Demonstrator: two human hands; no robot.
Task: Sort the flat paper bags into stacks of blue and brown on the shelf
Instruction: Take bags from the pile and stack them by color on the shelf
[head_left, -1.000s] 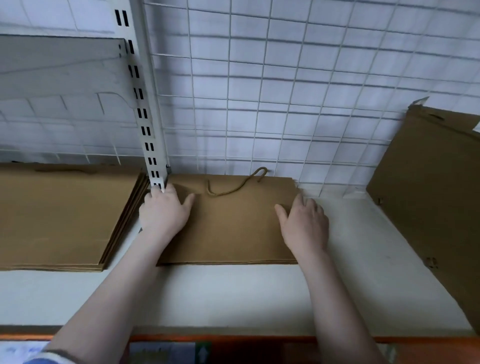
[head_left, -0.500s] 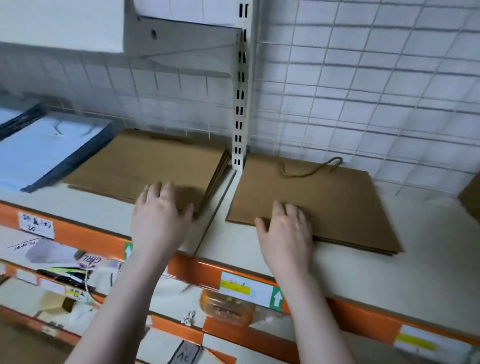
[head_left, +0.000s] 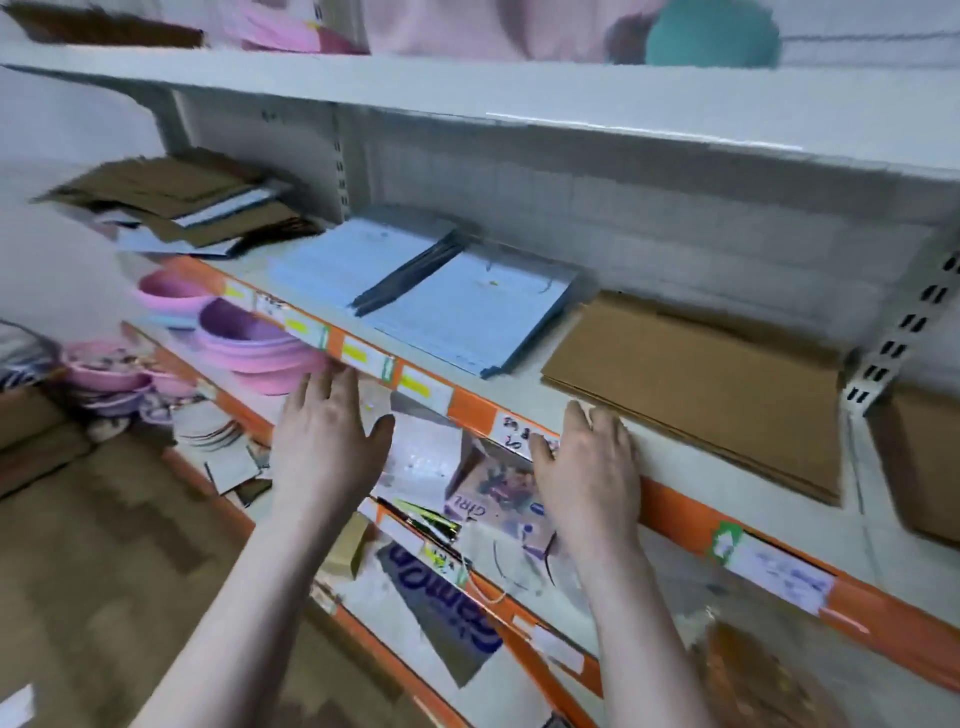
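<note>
both hands out in front of the shelf (head_left: 691, 470), palms down, fingers straight & spread, holding nothing. left hand (head_left: 328, 435) hangs in the air below the orange shelf edge (head_left: 470, 410), fingertips up near the price labels (head_left: 358, 353). right hand (head_left: 589, 470) sits at the front lip, fingertips at or just short of the near corner of the brown stack (head_left: 696, 389); can't tell if they touch it, pic is blurred.

brown stack lies flat on the shelf at approx 2 o'clock from the right hand, edges mostly squared. another brown stack (head_left: 919, 457) at 3 o'clock past the white slotted upright (head_left: 904, 332), cut off by the frame. blue stacks (head_left: 452, 296): two side by side at 12 o'clock, w/ dark bag edges showing where they overlap. unsorted pile (head_left: 182, 205) at 10 o'clock, far left end of the shelf, brown & blue bags mixed & crooked.

lower shelf under the hands: pink & purple bowls (head_left: 249, 343) at 9 o'clock, plus loose printed packs (head_left: 493, 499), one reading "girl". upper shelf (head_left: 519, 98) carries pink & teal items, too blurred to name.
</note>
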